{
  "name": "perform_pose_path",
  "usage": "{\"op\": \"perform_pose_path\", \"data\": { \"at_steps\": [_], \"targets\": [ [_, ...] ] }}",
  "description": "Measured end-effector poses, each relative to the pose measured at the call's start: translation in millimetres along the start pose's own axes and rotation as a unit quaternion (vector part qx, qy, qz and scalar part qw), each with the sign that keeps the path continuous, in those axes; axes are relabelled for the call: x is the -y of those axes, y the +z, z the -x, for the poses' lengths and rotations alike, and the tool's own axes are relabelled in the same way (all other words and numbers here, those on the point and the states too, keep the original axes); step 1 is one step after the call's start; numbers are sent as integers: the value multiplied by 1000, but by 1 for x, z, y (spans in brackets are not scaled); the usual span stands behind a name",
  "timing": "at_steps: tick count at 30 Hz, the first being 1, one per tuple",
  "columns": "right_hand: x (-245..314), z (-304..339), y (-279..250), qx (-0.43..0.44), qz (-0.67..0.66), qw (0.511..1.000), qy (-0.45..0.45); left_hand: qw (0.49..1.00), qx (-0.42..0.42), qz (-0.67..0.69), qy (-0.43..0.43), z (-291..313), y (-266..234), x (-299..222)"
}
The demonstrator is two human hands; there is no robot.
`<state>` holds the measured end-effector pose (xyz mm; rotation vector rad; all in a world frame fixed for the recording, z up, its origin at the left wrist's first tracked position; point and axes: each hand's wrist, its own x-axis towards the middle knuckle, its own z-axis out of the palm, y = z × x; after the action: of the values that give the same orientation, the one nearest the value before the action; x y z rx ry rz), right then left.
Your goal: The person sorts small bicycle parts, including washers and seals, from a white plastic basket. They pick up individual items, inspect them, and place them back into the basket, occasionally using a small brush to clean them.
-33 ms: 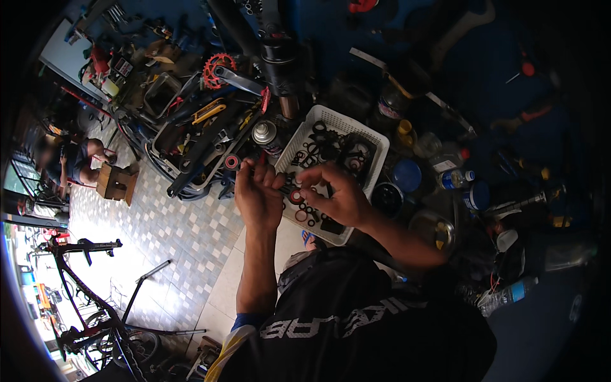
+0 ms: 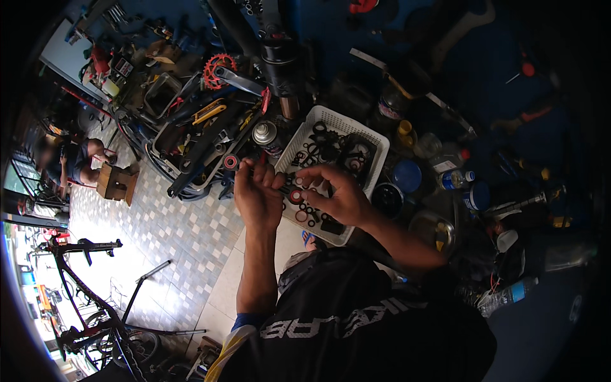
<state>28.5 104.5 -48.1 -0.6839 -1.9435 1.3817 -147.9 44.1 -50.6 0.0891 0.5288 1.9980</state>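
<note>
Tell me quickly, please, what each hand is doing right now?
Left hand: closed on a thin dark rod with a red-ringed end.
Right hand: fingers pinched at the rod's other end, over the white basket.

Head camera, wide fisheye, looking steeply down from above the person's own chest.

The view sits close over the left hand (image 2: 258, 194) and right hand (image 2: 337, 194), which meet just above the centre of the frame; the forearms rise from the lower edge; the white basket (image 2: 375, 143) lies just beyond them; the tiled floor (image 2: 172, 229) spreads at lower left; straight edges bend toward the dark rim; only this one view is given.
</note>
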Motion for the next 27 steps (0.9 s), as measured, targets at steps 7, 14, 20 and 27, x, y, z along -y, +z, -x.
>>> {"op": "perform_pose_path", "data": {
  "at_steps": [7, 14, 20, 27],
  "targets": [
    [-30, 4, 10, 104, -251, 948, 168, 997, 78, 9, 4, -5, 7, 3],
    [-20, 2, 21, 41, -188, 970, 147, 992, 79, -58, 74, 9, 17, 10],
    [-14, 7, 29, 33, -267, 947, 176, 987, 113, -63, 98, 13, 19, 6],
    [-15, 9, 18, 106, -321, 928, 158, 987, 117, -57, 89, 9, 14, 4]
  ]
}}
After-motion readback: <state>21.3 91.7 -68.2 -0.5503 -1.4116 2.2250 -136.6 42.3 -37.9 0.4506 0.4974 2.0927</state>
